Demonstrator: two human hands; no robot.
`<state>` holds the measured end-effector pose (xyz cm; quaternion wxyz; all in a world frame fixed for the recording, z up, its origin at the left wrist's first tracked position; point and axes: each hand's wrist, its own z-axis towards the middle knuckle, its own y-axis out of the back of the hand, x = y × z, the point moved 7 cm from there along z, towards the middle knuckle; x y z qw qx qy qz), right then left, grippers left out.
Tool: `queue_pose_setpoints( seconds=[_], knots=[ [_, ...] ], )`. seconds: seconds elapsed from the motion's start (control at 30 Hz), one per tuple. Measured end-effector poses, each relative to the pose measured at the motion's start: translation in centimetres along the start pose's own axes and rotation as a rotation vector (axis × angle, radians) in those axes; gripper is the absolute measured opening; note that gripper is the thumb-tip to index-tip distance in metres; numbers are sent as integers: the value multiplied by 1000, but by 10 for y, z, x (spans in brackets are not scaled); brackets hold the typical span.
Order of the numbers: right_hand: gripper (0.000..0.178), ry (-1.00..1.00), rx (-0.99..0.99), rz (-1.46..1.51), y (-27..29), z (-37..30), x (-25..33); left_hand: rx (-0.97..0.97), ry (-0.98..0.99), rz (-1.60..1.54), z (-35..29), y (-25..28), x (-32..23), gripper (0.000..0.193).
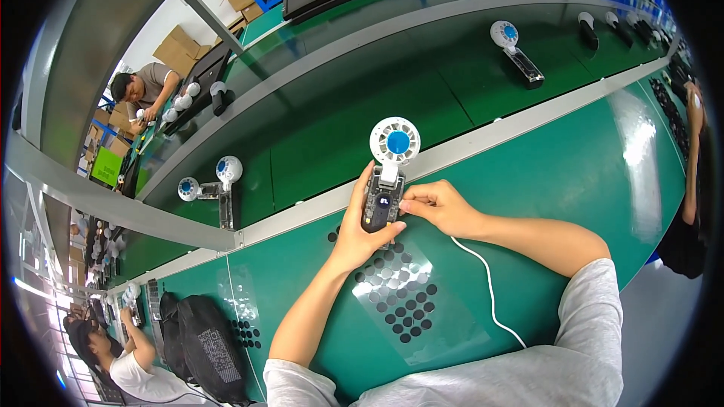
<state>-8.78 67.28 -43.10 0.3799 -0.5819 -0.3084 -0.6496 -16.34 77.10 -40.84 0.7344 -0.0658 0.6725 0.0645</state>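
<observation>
A handheld fan [383,203] with a white round head, a blue disc in its centre and a dark, partly see-through handle stands out in front of me, its small display lit. My left hand [360,234] is wrapped round the handle from the left and below. At the handle's right side, the fingers of my right hand [441,211] are pinched together. From under that hand a white cable [489,286] runs down toward my body; its end is hidden by the fingers. Below my hands lies a clear sheet [445,335] with rows of black round pads [405,338].
Beyond a metal rail [452,152], a green conveyor belt carries another fan [516,53] at right and two fans [226,173] at left. A black bag [207,343] lies at the lower left. Co-workers sit at far left and lower left; another person's arm [691,158] shows at right.
</observation>
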Motion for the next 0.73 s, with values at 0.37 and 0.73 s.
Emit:
queue_pose_setpoints(
  seconds=[0.37, 0.73],
  knots=[
    [14, 75, -134, -91, 7, -5, 8, -28, 134, 8, 67, 31, 1, 75],
    [12, 122, -92, -223, 1, 3, 7, -393, -220, 1606, 69, 95, -11, 86]
  ],
)
